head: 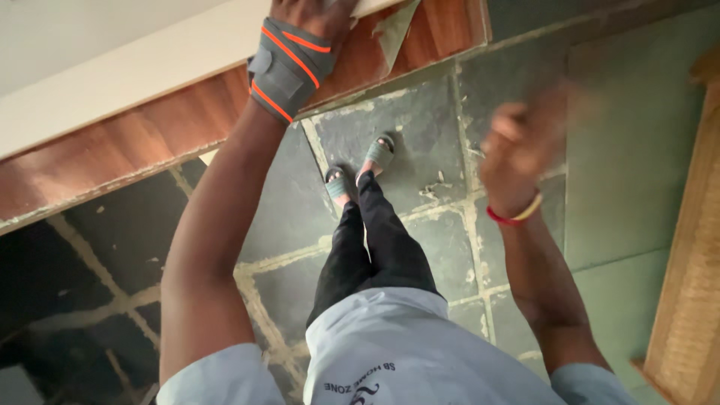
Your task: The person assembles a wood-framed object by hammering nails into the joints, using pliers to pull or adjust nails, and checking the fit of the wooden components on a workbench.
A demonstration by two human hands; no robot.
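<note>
Wood-grain laminate panel (135, 139) runs diagonally across the upper left, reddish-brown with a pale scuffed lower edge and a cream-white surface (112, 64) right above it. The left hand (311, 13), wearing a grey wrist wrap with orange stripes (289, 67), is pressed flat against the panel's top edge with a torn greenish paper scrap (396, 34) just beside it. The right hand (517, 146) is blurry, curled loosely, red bangle (514, 217) on the wrist, can't tell if it's holding anything; it hangs apart over the dark slate floor tiles (420, 135).
</note>
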